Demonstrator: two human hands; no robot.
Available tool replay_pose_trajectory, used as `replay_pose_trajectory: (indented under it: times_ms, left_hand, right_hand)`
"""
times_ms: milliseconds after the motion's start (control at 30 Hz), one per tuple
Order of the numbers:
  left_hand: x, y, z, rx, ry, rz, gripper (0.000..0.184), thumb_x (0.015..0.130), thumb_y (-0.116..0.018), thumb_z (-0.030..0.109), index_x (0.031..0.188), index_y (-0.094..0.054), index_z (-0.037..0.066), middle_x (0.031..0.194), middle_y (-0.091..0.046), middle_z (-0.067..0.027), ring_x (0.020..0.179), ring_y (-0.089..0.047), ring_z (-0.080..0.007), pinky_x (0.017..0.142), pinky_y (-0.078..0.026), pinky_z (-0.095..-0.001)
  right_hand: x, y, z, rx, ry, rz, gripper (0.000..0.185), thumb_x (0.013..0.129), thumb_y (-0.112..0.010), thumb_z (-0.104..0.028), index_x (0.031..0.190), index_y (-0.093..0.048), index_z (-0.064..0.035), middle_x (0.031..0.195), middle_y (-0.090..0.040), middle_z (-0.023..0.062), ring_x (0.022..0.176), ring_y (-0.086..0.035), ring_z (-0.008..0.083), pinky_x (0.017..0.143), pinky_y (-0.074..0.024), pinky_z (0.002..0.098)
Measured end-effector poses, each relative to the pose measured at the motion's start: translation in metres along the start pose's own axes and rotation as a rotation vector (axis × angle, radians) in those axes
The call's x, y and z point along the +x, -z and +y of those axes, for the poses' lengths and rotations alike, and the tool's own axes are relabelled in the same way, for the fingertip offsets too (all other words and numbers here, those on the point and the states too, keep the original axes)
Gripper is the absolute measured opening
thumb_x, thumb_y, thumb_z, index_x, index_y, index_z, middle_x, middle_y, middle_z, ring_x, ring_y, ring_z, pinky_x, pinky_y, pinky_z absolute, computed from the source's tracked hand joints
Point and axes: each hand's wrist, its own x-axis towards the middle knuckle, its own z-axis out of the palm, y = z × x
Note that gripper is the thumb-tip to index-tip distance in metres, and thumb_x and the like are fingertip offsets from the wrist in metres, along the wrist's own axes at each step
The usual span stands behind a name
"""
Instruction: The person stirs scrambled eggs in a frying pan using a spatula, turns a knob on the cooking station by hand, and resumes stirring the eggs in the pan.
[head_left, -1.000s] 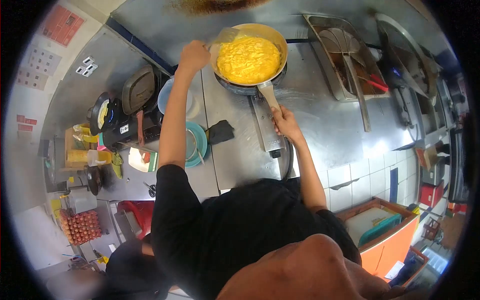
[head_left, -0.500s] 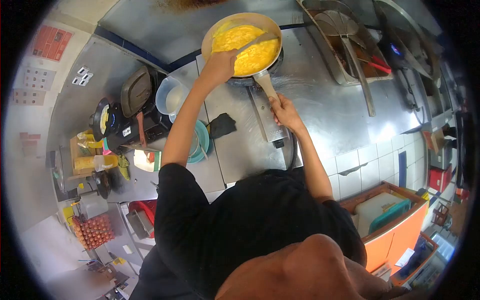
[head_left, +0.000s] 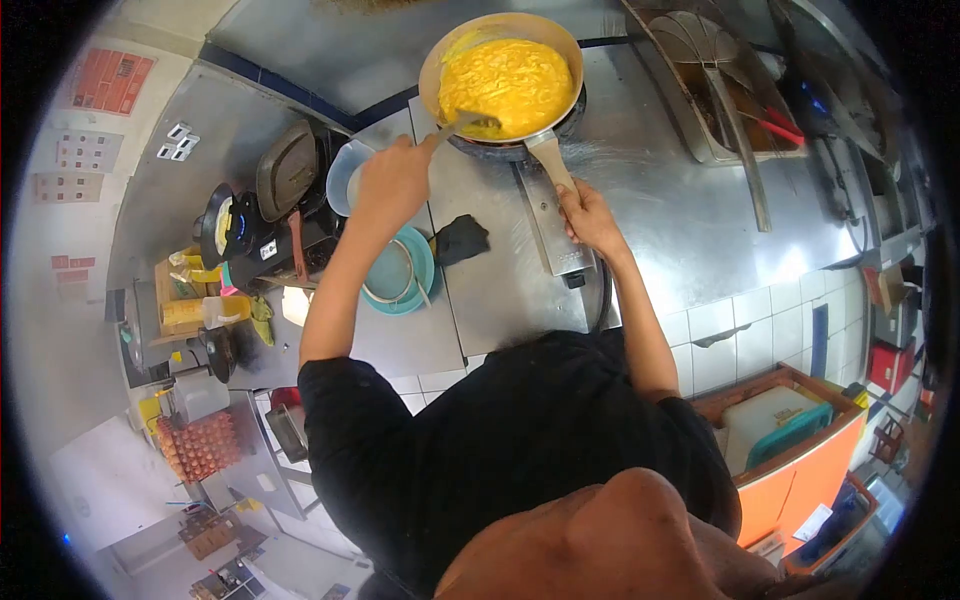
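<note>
The pan (head_left: 500, 24) sits on a burner unit (head_left: 551, 235) whose narrow metal body extends from under it towards the person. The yellow egg mass (head_left: 508, 80) lies inside the pan, folded and streaked on top, covering most of its base.

The right hand (head_left: 590, 215) is wrapped round the pan handle (head_left: 548, 160) on the near side of the pan; this grip presumably keeps the pan from turning or sliding under the tool. The left hand (head_left: 395, 182), off the pan's near-left side, is closed on the spatula (head_left: 466, 120); its fingertips cannot be made out. The spatula slants over the near-left rim with its blade at the edge of the egg, an angle judged suitable for getting beneath the mass without crossing the other hand.

To the left of the pan and nearer the person stand a clear container (head_left: 343, 182) and a teal bowl (head_left: 429, 262), with a black cloth (head_left: 463, 240) beside the bowl, all apparently kept within left-hand reach.

Compared with the frame half a second earlier, the left hand is drawn back from over the pan, and the blade is shifted from the egg's right side to its near-left edge. The right hand's hold is unchanged, and the teal bowl is less hidden by the left forearm
</note>
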Motion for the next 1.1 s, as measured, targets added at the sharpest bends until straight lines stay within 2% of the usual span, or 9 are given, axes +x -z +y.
replay_pose_trajectory:
  times_ms: [100, 300, 400, 600, 700, 800, 900, 1033, 1100]
  left_hand:
    - [0.026, -0.026, -0.003, -0.045, -0.011, 0.097, 0.045, 0.081, -0.056, 0.002, 0.126, -0.062, 0.008, 0.092, -0.064, -0.0222, 0.074, -0.068, -0.0396, 0.064, -0.055, -0.0487]
    - [0.080, -0.075, -0.010, -0.097, -0.024, 0.347, 0.036, 0.087, -0.054, 0.007, 0.122, -0.065, 0.011, 0.084, -0.063, -0.0194, 0.069, -0.067, -0.0397, 0.061, -0.055, -0.0471]
    - [0.089, -0.071, -0.017, -0.064, -0.018, 0.306, 0.038, 0.088, -0.054, 0.008, 0.123, -0.065, 0.015, 0.085, -0.064, -0.0187, 0.072, -0.067, -0.0393, 0.063, -0.055, -0.0473]
    - [0.059, 0.010, -0.018, 0.027, 0.024, 0.217, 0.044, 0.086, -0.055, 0.007, 0.128, -0.062, 0.018, 0.089, -0.065, -0.0180, 0.077, -0.068, -0.0392, 0.066, -0.055, -0.0476]
    - [0.083, 0.012, -0.038, 0.119, -0.072, 0.265, 0.046, 0.085, -0.055, 0.006, 0.130, -0.060, 0.018, 0.090, -0.065, -0.0184, 0.078, -0.068, -0.0399, 0.067, -0.056, -0.0477]
    - [0.125, -0.001, -0.049, 0.168, -0.161, 0.236, 0.046, 0.086, -0.054, 0.004, 0.130, -0.058, 0.016, 0.093, -0.066, -0.0192, 0.080, -0.068, -0.0404, 0.068, -0.057, -0.0482]
    - [0.151, -0.021, -0.056, 0.250, -0.177, 0.226, 0.031, 0.090, -0.052, 0.012, 0.118, -0.061, 0.006, 0.091, -0.066, -0.0225, 0.080, -0.069, -0.0413, 0.067, -0.057, -0.0495]
    - [0.124, -0.021, -0.055, 0.259, -0.086, 0.104, 0.028, 0.091, -0.050, 0.010, 0.116, -0.061, 0.002, 0.091, -0.067, -0.0237, 0.083, -0.070, -0.0423, 0.070, -0.057, -0.0498]
    - [0.099, -0.009, -0.062, 0.255, -0.040, 0.048, 0.027, 0.091, -0.050, 0.008, 0.114, -0.061, 0.001, 0.090, -0.067, -0.0242, 0.083, -0.069, -0.0428, 0.070, -0.057, -0.0498]
  right_hand:
    - [0.001, 0.000, -0.001, 0.009, 0.016, -0.005, 0.033, 0.101, -0.052, -0.032, 0.115, -0.058, -0.0030, 0.066, -0.052, -0.0001, 0.049, -0.052, 0.0091, 0.043, -0.0440, 0.0263]
    - [0.001, 0.000, 0.005, -0.008, 0.016, 0.007, 0.033, 0.101, -0.052, -0.032, 0.115, -0.058, -0.0031, 0.066, -0.053, 0.0003, 0.049, -0.052, 0.0090, 0.043, -0.0442, 0.0261]
    - [0.000, 0.000, 0.003, -0.004, 0.026, 0.003, 0.034, 0.101, -0.052, -0.033, 0.115, -0.058, -0.0029, 0.067, -0.054, 0.0009, 0.048, -0.052, 0.0095, 0.042, -0.0446, 0.0263]
    - [0.004, 0.003, 0.007, 0.000, 0.030, -0.009, 0.033, 0.101, -0.052, -0.032, 0.114, -0.057, -0.0026, 0.067, -0.053, 0.0015, 0.048, -0.053, 0.0100, 0.042, -0.0449, 0.0267]
    - [0.003, 0.002, 0.005, 0.017, 0.018, -0.021, 0.033, 0.101, -0.052, -0.032, 0.113, -0.056, -0.0014, 0.067, -0.053, 0.0017, 0.048, -0.052, 0.0102, 0.042, -0.0448, 0.0270]
    - [0.003, 0.001, 0.004, 0.016, 0.015, -0.021, 0.034, 0.101, -0.051, -0.032, 0.113, -0.056, -0.0003, 0.067, -0.052, 0.0018, 0.048, -0.051, 0.0104, 0.042, -0.0448, 0.0271]
    - [0.001, 0.003, 0.002, 0.010, 0.022, -0.025, 0.034, 0.101, -0.051, -0.032, 0.113, -0.056, 0.0000, 0.068, -0.052, 0.0017, 0.049, -0.051, 0.0102, 0.043, -0.0451, 0.0268]
    - [-0.002, 0.002, -0.001, 0.031, 0.020, -0.025, 0.035, 0.101, -0.051, -0.031, 0.116, -0.057, 0.0000, 0.069, -0.053, 0.0014, 0.050, -0.052, 0.0098, 0.044, -0.0459, 0.0264]
    - [-0.001, 0.001, 0.002, 0.046, 0.024, -0.023, 0.030, 0.102, -0.051, -0.032, 0.110, -0.057, -0.0031, 0.066, -0.050, -0.0013, 0.048, -0.049, 0.0072, 0.042, -0.0421, 0.0243]
